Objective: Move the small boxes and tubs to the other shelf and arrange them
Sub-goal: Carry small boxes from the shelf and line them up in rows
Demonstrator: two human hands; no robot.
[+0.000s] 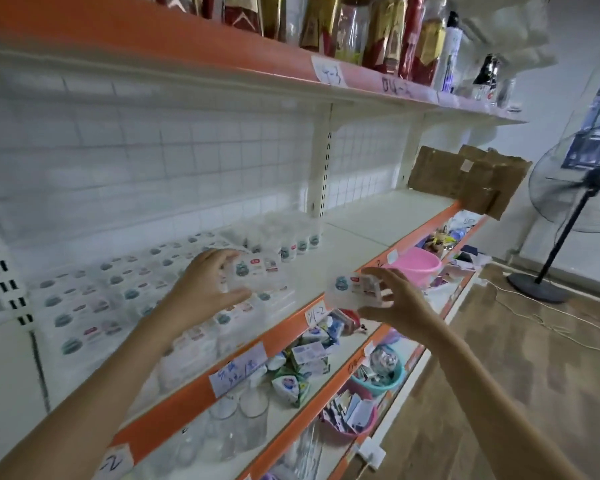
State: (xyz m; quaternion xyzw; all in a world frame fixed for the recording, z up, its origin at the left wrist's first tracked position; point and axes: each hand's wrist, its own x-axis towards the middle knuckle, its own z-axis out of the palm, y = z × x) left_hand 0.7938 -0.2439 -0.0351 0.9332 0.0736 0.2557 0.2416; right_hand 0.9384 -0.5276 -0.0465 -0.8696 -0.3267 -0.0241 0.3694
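Both hands are mid-transfer, the left hand [205, 275] gripping one small box [257, 271] and the right hand [392, 299] another box [352, 289], while many stacked boxes [94, 306] at eight o'clock apparently await moving.

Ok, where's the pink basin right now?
In the head view the pink basin sits right of centre on the shelf below the white boxes, just beyond the right hand, which holds a small box.
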